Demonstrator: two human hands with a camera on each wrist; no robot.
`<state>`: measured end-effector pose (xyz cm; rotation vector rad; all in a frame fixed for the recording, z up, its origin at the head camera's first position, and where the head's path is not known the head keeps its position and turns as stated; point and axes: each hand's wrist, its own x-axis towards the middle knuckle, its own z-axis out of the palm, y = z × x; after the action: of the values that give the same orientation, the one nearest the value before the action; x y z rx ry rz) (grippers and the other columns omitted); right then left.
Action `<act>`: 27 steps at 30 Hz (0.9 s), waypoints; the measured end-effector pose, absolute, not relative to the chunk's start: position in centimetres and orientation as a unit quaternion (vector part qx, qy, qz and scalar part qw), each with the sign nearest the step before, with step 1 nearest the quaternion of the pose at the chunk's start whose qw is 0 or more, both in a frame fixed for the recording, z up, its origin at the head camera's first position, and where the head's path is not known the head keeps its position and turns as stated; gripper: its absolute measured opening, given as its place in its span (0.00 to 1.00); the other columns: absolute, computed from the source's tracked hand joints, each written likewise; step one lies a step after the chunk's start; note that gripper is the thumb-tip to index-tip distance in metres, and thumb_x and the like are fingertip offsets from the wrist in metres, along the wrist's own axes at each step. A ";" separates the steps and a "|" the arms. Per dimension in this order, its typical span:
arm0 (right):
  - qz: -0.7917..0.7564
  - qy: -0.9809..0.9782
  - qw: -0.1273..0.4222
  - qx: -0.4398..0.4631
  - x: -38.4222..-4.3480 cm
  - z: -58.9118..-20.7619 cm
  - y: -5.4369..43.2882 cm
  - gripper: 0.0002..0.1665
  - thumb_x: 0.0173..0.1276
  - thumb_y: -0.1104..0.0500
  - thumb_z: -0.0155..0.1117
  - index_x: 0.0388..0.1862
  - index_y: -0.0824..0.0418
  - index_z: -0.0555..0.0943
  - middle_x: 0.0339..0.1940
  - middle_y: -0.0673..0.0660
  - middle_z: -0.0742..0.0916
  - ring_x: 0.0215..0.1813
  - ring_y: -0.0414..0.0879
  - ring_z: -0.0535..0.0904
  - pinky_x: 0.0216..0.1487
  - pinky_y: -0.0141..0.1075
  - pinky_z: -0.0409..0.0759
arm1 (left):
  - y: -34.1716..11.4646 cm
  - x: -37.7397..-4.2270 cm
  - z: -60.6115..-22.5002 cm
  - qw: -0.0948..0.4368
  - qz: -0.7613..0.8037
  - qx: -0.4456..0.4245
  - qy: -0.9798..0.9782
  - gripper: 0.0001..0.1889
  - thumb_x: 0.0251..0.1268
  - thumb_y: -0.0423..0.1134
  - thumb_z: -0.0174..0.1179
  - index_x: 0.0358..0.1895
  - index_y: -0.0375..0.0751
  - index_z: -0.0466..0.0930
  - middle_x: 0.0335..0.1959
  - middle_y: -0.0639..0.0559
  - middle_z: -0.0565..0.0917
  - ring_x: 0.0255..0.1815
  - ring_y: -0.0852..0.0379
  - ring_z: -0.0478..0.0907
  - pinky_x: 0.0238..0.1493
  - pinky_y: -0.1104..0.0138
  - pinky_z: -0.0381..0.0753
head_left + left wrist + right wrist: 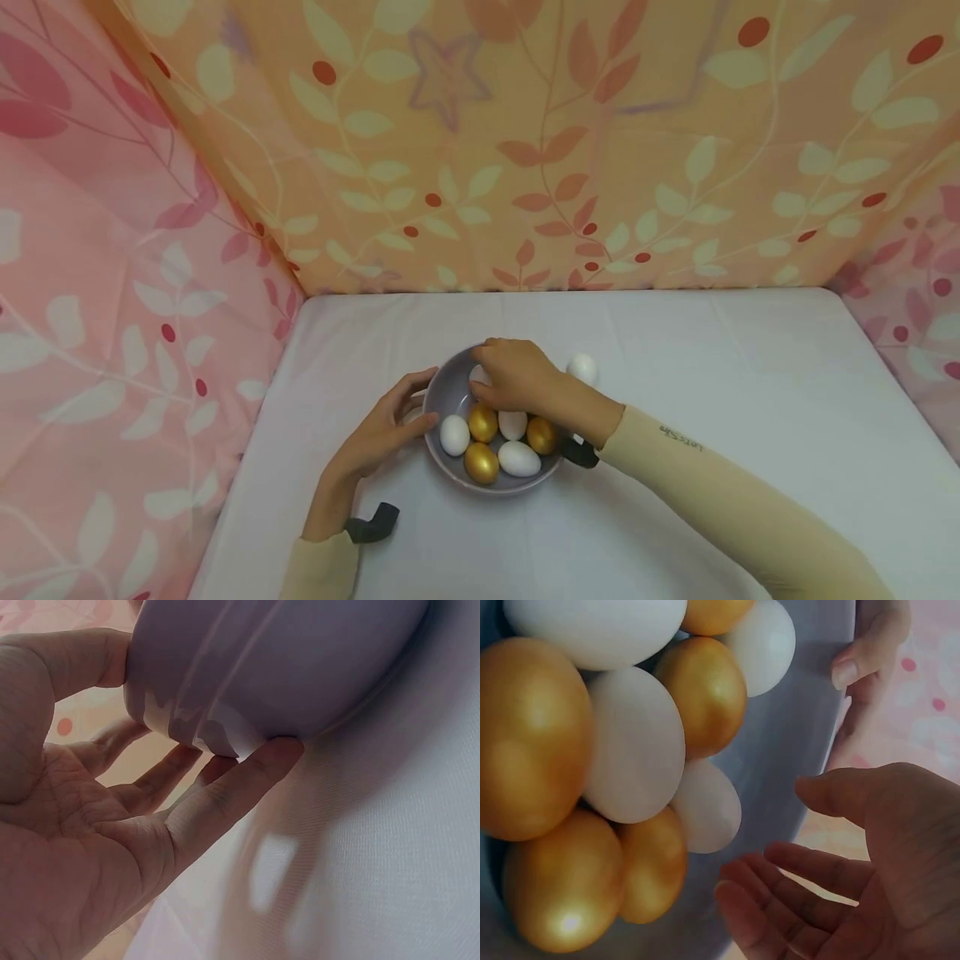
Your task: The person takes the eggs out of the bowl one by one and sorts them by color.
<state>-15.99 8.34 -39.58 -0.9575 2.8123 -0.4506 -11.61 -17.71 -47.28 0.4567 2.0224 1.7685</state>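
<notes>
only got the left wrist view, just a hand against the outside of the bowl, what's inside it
Observer: White eggs and gold eggs lie together in the bowl.
Operator: is the right hand holding one
Observer: No, the right wrist view shows its fingers apart from the nearest white egg.
Operator: any outside
Observer: Yes, one lone white egg is on the table, beside the right forearm.

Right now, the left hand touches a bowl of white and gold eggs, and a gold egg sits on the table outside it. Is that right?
Not quite: the egg outside the bowl is white, not gold; the head view shows it. The rest stands.
</notes>
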 end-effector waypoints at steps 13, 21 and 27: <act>-0.112 0.929 0.126 -0.328 -16.7 -40.2 6.2 0.17 0.70 0.55 0.74 0.50 0.66 0.85 0.45 0.62 0.88 0.48 0.57 0.86 0.54 0.51 0.84 | -17.8 -11.7 -47.4 0.211 0.645 0.164 0.716 0.35 0.75 0.34 0.64 0.81 0.51 0.62 0.82 0.39 0.63 0.81 0.31 0.65 0.57 0.64 0.86; -0.132 0.922 0.140 -0.336 -16.8 -41.3 5.5 0.25 0.67 0.62 0.74 0.62 0.65 0.82 0.56 0.64 0.87 0.55 0.58 0.87 0.59 0.50 0.85 | -18.0 -11.7 -47.3 0.218 0.644 0.158 0.716 0.35 0.75 0.37 0.66 0.81 0.51 0.62 0.83 0.41 0.62 0.81 0.32 0.64 0.58 0.63 0.86; -0.153 0.920 0.165 -0.322 -16.8 -41.3 5.5 0.29 0.64 0.66 0.74 0.66 0.64 0.80 0.59 0.63 0.87 0.60 0.59 0.84 0.64 0.51 0.83 | -18.0 -11.7 -47.3 0.223 0.644 0.154 0.715 0.36 0.76 0.38 0.65 0.82 0.52 0.61 0.84 0.42 0.61 0.82 0.32 0.63 0.59 0.62 0.86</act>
<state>-16.84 5.50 -41.29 -0.9164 2.6203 -0.4348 -11.66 -18.01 -47.25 0.4243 1.9749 1.7779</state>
